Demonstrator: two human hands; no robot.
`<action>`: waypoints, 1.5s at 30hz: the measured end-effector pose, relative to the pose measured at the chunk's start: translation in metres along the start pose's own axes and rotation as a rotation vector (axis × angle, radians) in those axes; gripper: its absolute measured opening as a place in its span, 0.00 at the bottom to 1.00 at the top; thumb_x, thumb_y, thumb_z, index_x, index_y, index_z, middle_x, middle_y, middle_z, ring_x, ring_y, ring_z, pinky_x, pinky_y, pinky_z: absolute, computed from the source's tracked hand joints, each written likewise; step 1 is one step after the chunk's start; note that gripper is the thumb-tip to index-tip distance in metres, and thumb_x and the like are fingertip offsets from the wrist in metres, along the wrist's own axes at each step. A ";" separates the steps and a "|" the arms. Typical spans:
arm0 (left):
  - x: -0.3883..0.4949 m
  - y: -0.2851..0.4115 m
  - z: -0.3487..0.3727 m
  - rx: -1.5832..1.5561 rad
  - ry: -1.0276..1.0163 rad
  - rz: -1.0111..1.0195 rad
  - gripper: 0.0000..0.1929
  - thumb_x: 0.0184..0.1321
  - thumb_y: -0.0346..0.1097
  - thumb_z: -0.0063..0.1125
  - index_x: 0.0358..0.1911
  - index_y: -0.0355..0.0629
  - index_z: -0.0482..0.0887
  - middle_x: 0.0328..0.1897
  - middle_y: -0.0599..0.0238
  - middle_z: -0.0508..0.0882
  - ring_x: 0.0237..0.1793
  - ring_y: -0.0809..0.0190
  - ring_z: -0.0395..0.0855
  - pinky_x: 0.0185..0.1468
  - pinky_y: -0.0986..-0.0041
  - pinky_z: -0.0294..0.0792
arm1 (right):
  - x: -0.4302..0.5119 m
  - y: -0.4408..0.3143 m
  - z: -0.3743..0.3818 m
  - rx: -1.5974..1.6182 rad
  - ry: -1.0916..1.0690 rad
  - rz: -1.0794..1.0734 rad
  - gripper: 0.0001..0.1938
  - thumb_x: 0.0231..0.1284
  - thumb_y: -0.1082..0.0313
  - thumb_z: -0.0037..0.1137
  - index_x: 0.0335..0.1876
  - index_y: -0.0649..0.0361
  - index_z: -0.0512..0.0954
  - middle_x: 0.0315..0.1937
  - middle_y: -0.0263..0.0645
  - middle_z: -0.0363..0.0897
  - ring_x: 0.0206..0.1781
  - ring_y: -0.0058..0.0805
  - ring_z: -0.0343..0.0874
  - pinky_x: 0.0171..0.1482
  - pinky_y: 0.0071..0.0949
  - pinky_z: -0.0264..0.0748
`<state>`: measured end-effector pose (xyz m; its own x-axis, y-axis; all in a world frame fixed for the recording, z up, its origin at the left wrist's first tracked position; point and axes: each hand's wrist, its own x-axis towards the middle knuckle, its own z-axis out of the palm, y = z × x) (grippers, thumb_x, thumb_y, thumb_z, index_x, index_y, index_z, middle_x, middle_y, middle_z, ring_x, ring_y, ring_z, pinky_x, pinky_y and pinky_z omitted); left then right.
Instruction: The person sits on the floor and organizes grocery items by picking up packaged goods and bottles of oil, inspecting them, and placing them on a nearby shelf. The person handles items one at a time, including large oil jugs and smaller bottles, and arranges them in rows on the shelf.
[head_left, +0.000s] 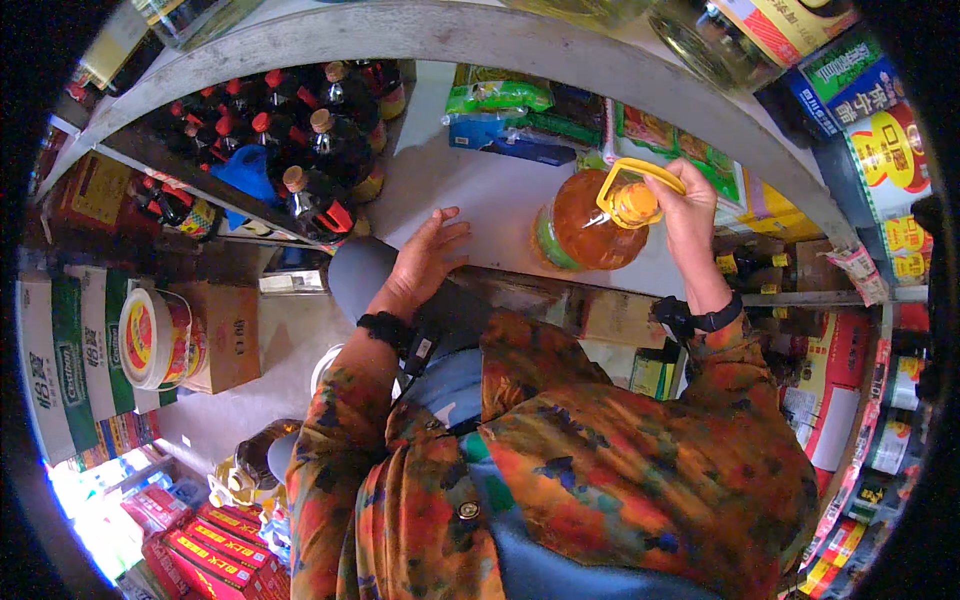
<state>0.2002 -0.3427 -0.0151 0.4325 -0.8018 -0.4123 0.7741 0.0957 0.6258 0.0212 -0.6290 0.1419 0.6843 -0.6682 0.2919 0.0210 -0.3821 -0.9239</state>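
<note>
My right hand (691, 206) grips the yellow handle of a large plastic jug of amber liquid (592, 225), which has a yellow cap and a green label. The jug stands on, or just over, a pale shelf board (480, 202); contact cannot be told. My left hand (431, 253) hangs over the front edge of the same shelf, fingers spread, holding nothing. To its left are dark bottles with cork-coloured caps (315, 206), the nearest close to my knee. Green and blue plastic packets (499, 112) lie behind the jug.
A curved-looking shelf edge (450, 30) runs above, bearing glass jars (705, 45). Dark red-capped bottles (262, 127) crowd the left of the shelf. A white bucket (154, 337) and a cardboard box (225, 337) stand at left. Red cartons (217, 555) and oil jugs (259, 465) are lower left.
</note>
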 end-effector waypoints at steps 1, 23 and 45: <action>0.000 0.000 0.000 -0.001 0.013 0.001 0.31 0.68 0.62 0.50 0.66 0.49 0.68 0.71 0.45 0.67 0.73 0.45 0.59 0.71 0.43 0.51 | -0.001 0.006 -0.004 0.016 0.010 0.022 0.10 0.61 0.77 0.62 0.28 0.57 0.72 0.25 0.22 0.69 0.27 0.08 0.64 0.30 0.13 0.59; -0.035 0.003 -0.001 -0.048 -0.142 0.128 0.24 0.73 0.47 0.49 0.65 0.41 0.70 0.59 0.54 0.80 0.64 0.50 0.75 0.67 0.54 0.65 | 0.021 0.012 -0.054 -1.210 -0.520 -0.182 0.23 0.60 0.52 0.61 0.57 0.56 0.74 0.51 0.52 0.77 0.52 0.54 0.78 0.52 0.51 0.74; -0.055 0.007 -0.008 -0.122 -0.256 0.182 0.22 0.71 0.45 0.52 0.64 0.44 0.71 0.59 0.54 0.81 0.62 0.51 0.77 0.65 0.55 0.68 | -0.002 0.031 -0.111 -1.588 -0.024 0.473 0.38 0.65 0.32 0.39 0.53 0.66 0.79 0.46 0.58 0.83 0.51 0.54 0.83 0.52 0.48 0.79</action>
<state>0.1855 -0.2935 0.0066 0.4512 -0.8854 -0.1118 0.7511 0.3090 0.5834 -0.0602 -0.7105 0.1396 0.4238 -0.9038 0.0596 -0.8854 -0.3995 0.2378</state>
